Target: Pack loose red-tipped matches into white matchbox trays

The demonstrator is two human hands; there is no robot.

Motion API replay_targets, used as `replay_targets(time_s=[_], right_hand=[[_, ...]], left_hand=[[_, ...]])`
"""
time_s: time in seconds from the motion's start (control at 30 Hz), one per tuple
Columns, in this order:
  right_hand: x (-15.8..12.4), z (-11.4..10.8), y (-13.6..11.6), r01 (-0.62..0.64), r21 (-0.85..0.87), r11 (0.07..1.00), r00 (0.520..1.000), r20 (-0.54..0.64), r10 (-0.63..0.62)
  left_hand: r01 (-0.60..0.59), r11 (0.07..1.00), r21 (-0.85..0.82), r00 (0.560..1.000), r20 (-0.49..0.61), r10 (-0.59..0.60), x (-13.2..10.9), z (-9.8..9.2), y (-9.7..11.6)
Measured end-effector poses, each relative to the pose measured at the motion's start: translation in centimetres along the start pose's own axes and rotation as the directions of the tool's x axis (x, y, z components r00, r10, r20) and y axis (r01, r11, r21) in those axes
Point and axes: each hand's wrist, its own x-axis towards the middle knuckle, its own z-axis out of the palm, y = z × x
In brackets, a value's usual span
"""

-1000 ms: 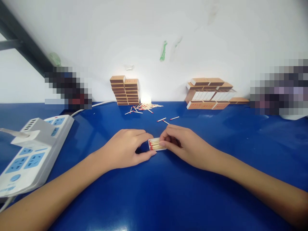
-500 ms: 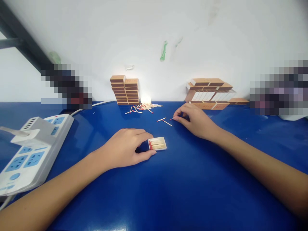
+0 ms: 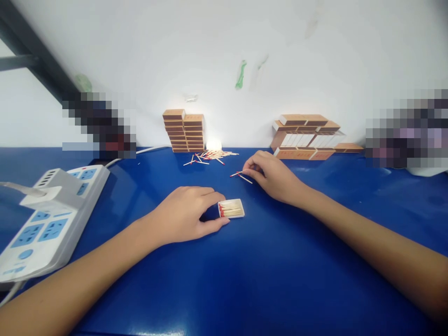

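Observation:
My left hand [image 3: 189, 213] rests on the table with thumb and fingers closed around the left end of a small white matchbox tray [image 3: 242, 213]. Inside the tray lie several matches [image 3: 231, 208], red heads toward my left palm. Further back and to the right, my right hand [image 3: 275, 178] pinches a match between thumb and forefinger. Its red head points left, and it overlaps the loose matches there. One loose match [image 3: 247, 179] lies just below the fingertips; another match [image 3: 234, 175] lies to their left.
A pile of matches [image 3: 215, 155] lies by the wall. Behind it stand stacked matchboxes [image 3: 184, 133] on the left; more stacked matchboxes [image 3: 303, 153] stand on the right. A white power strip [image 3: 75, 219] with a plugged adapter lies at the left of the blue table [image 3: 245, 280].
My right hand has moved left with the match, bringing it over the loose matches. My left hand stays on the tray. The whole view has shifted slightly.

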Motion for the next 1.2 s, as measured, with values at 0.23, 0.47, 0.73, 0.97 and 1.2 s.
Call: replay_targets(time_s=[0.23, 0.47, 0.73, 0.97, 1.2], right_hand=[[-0.9, 0.0, -1.4, -0.111, -0.072, 0.991, 0.993, 0.02, 0.113], [-1.6, 0.0, -2.5, -0.153, -0.128, 0.98, 0.988, 0.015, 0.156], [-1.1, 0.1, -1.7, -0.041, -0.188, 0.981, 0.988, 0.136, 0.067], [0.5, 0.4, -0.7, 0.146, -0.111, 0.983, 0.978, 0.164, -0.126], [0.7, 0.6, 0.0, 0.095, -0.088, 0.992, 0.986, 0.142, -0.082]], left_hand=[[0.004, 1.0, 0.014, 1.0, 0.003, -0.004, -0.1, 0.1, 0.1], [0.005, 1.0, 0.019, 1.0, 0.008, -0.005, 0.0, 0.0, 0.1], [0.002, 1.0, 0.014, 1.0, 0.0, -0.002, 0.0, 0.0, 0.1], [-0.001, 1.0, -0.007, 1.0, 0.002, 0.001, -0.1, -0.1, 0.1], [0.004, 1.0, -0.006, 1.0, 0.003, -0.004, -0.1, -0.2, 0.1]])
